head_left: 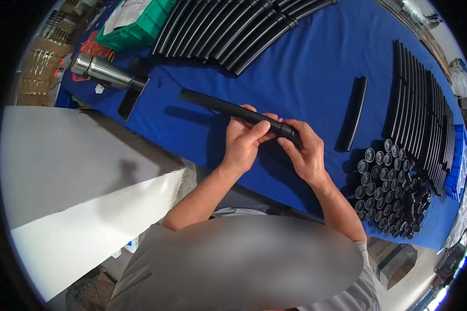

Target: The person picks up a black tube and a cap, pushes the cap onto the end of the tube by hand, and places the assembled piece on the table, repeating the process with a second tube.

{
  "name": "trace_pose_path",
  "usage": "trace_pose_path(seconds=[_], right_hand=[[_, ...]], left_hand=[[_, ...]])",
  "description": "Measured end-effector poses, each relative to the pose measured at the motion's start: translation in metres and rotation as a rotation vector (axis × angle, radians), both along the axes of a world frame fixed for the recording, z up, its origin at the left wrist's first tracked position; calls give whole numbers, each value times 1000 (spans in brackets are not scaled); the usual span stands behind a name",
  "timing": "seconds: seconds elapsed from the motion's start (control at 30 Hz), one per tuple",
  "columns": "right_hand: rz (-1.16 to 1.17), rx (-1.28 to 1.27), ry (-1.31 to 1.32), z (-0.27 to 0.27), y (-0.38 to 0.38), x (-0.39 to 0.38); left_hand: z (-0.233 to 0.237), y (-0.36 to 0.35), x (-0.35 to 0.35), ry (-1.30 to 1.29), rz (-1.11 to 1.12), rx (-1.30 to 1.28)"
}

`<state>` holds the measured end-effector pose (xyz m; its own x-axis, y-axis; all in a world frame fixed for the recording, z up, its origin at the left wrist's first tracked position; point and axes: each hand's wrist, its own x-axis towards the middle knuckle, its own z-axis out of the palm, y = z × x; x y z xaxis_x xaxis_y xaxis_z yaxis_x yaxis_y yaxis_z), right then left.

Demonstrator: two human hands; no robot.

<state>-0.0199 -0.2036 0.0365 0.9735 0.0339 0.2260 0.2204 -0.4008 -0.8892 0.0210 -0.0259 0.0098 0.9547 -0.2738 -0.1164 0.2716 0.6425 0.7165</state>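
I hold a long black tube (218, 105) level above the blue table cover (306, 78). My left hand (245, 141) grips the tube near its right end, thumb on top. My right hand (306, 153) closes around the tube's right end, where a short black sleeve or cap (286, 129) sits on it. The free end of the tube reaches out to the upper left.
A stack of short black caps (386, 186) lies at the right, beside rows of black tubes (425, 114). More tubes (228, 26) lie at the top. Two loose tubes (353, 114), a steel flask (101, 70), a green bin (135, 26) and a white box (78, 181) are nearby.
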Motion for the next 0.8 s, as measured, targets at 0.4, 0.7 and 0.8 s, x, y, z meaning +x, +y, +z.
trace_pose_path(seconds=[0.4, 0.7, 0.8], right_hand=[[21, 232, 154, -13, -14, -5], [85, 183, 170, -7, -11, -6], [103, 71, 21, -12, -12, -6]], left_hand=[[1, 48, 20, 36, -102, -180], [-7, 41, 4, 9, -149, -128], [-9, 41, 3, 4, -142, -127]])
